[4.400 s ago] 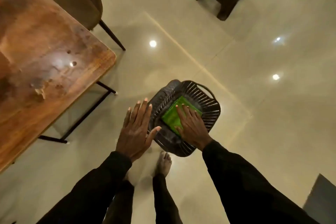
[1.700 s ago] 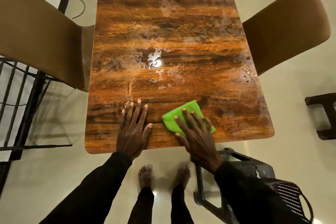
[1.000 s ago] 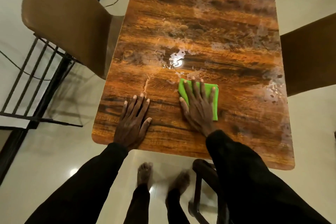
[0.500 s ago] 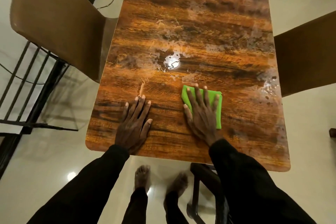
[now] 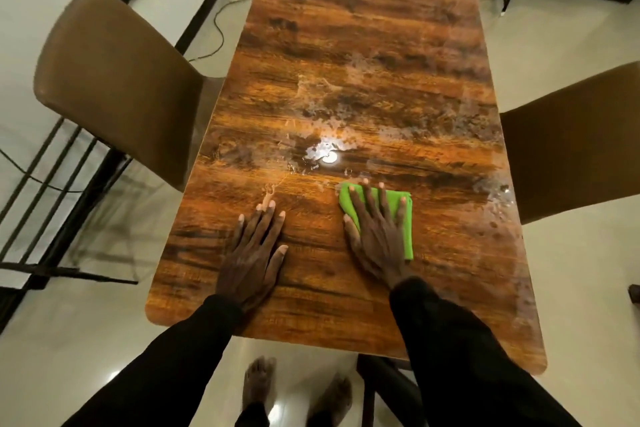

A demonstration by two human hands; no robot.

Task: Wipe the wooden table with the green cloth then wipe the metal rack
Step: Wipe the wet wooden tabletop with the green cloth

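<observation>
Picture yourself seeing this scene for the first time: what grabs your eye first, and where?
The bright green cloth stands out, pressed flat under the right hand toward the near end of the table. Just beyond it, wet smears glint around a glare spot mid-table. The left hand rests flat on the wood beside the cloth.

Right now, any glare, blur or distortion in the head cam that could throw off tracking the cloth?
Head view: a hard light reflection blows out a spot on the wet table just beyond the cloth; cloth and right hand are sharp; the feet at the bottom edge are smeared; wide-angle bows the table's long edges.
</observation>
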